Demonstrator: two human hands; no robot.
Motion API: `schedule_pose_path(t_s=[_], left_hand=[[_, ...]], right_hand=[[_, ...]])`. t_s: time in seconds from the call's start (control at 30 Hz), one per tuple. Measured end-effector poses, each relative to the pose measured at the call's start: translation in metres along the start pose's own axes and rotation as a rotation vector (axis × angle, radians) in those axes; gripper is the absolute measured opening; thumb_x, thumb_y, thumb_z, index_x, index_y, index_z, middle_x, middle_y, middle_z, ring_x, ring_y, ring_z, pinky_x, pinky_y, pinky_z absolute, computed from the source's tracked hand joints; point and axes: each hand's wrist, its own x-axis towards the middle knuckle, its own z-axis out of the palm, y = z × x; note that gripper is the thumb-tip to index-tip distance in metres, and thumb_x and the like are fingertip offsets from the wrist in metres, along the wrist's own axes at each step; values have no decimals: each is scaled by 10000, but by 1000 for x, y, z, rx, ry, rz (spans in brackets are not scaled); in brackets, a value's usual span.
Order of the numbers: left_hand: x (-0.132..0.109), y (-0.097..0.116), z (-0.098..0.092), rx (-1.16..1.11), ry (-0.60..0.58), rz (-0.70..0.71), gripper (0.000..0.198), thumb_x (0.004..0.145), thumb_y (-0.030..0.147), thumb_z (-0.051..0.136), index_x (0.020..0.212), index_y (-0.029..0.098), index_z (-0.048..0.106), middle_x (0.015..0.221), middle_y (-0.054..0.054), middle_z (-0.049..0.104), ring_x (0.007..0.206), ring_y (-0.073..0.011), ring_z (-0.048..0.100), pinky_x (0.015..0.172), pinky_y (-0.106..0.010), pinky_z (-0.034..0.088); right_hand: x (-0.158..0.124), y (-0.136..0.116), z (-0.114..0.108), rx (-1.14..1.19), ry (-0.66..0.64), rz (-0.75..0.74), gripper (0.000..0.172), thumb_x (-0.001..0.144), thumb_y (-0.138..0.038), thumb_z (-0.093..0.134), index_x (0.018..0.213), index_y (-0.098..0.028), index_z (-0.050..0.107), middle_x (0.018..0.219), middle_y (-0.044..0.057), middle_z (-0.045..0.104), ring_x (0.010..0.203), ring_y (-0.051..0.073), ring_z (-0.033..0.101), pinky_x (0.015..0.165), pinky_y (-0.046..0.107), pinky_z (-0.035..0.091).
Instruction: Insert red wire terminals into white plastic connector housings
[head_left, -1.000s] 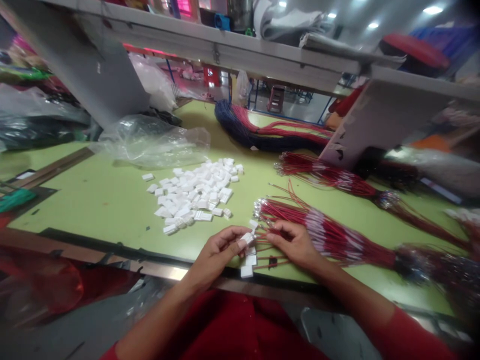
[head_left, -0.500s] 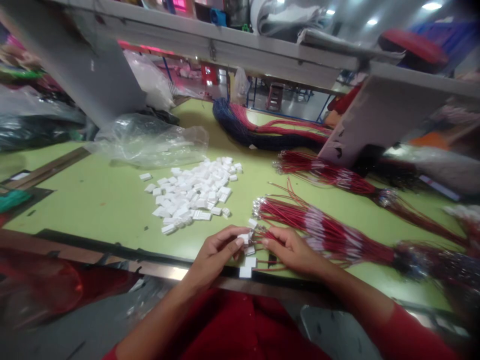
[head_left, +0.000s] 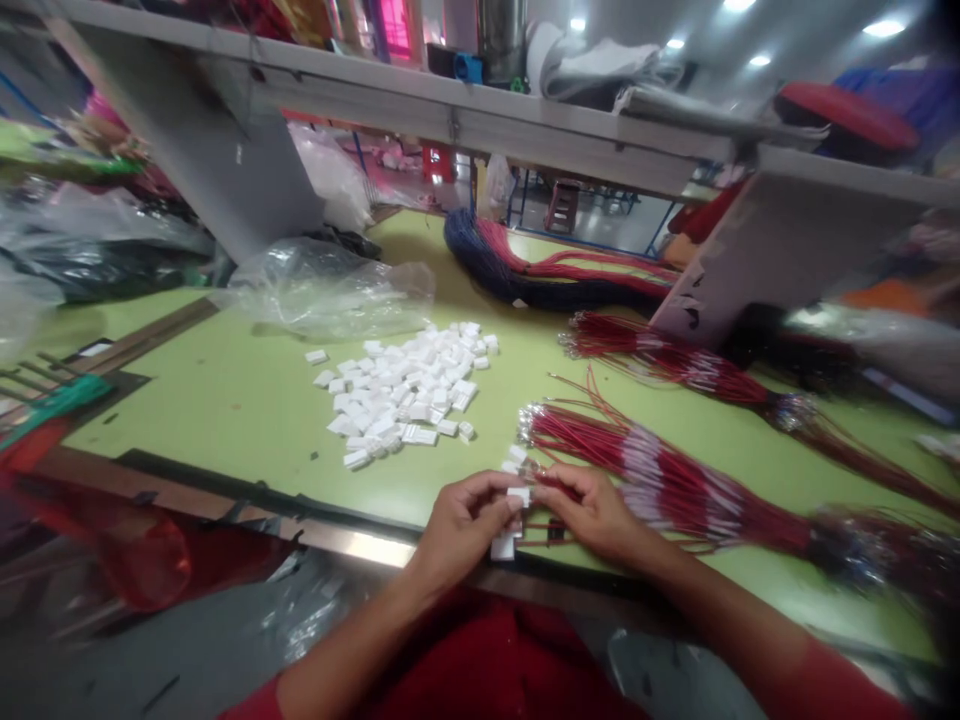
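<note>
Near the table's front edge my left hand point(head_left: 476, 515) pinches a small white connector housing point(head_left: 518, 495) between thumb and fingers. Close against it, my right hand point(head_left: 589, 505) has its fingers closed on a red wire, whose end meets the housing; how far it sits inside cannot be seen. Other white housings with red wires point(head_left: 504, 547) lie just below my fingers. A heap of loose white connector housings point(head_left: 405, 390) spreads to the left. To the right rests a bundle of red wires point(head_left: 592, 440) with metal terminals at its near end.
A second red wire bundle point(head_left: 660, 355) lies behind the first. Further back are dark blue and pink wires point(head_left: 517, 265) and a clear plastic bag point(head_left: 330, 290). A shelf point(head_left: 450, 125) on upright panels crosses above the green table point(head_left: 247, 420).
The view has shifted, so the scene sits slightly lower and further right. Both hands stay together; the white housing and the red wire are still between them.
</note>
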Motion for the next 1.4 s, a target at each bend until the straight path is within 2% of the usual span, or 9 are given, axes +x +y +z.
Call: schedule_pose_path(t_s=[0.2,0.3,0.4,0.5,0.57,0.7,0.87,0.97,1.4], left_hand=[[1,2,6,144,45,70,302,826,400,691,978,141,714,745,-59,718,664,-181,654,625,-290,527],[11,14,-13,553,116,365,265,886,372,622,1011,155,709,897,-91,710,792,-214,644,697,-331,519],[30,27,-39,1060,288,631,304,897,314,596,1136,146,680,1075,-142,679,949,-280,598,809,-418,495],[49,35,-55,1407,235,666,216,890,202,547,1011,155,720,956,-128,700,889,-292,575,775,-427,475],[55,35,-59,1475,176,660,217,881,152,510,888,166,726,847,-113,694,823,-277,571,732,-407,467],[48,32,-53,1182,182,600,195,877,191,506,881,172,700,899,-110,696,820,-249,609,707,-380,485],[25,28,-36,285,100,150,203,785,330,719,922,184,687,782,-49,729,690,-181,660,643,-306,520],[15,25,-28,-5,112,-6,326,731,316,793,1015,176,716,836,-60,756,713,-170,675,651,-280,518],[6,16,-23,-144,75,-65,279,738,292,817,986,184,748,832,-50,766,773,-167,700,768,-289,537]], right_hand=[[3,2,-1,65,74,-20,320,930,-442,588,790,-163,657,661,-3,560,623,136,521,592,250,434],[9,0,-5,59,136,-140,332,906,-456,626,752,-167,683,788,33,602,777,165,564,718,275,463],[11,-5,-10,63,123,-88,332,914,-456,620,785,-166,719,751,13,590,746,152,547,692,257,438],[11,-9,-12,91,50,20,348,916,-467,608,806,-156,720,699,-4,586,678,134,526,637,240,406],[10,-10,-14,98,48,46,347,902,-470,620,797,-151,706,703,-5,588,661,126,517,634,238,397],[10,-11,-14,116,73,97,368,855,-504,651,744,-153,634,632,-30,519,562,97,437,543,222,331],[9,-13,-8,205,89,167,395,795,-533,689,719,-170,551,583,-54,469,509,78,359,484,211,254],[6,-18,-7,240,46,162,385,811,-527,668,733,-164,566,617,-44,476,543,85,385,513,214,292],[3,-18,-11,285,-143,204,343,904,-465,567,762,-153,585,519,-75,395,455,68,299,430,205,188]])
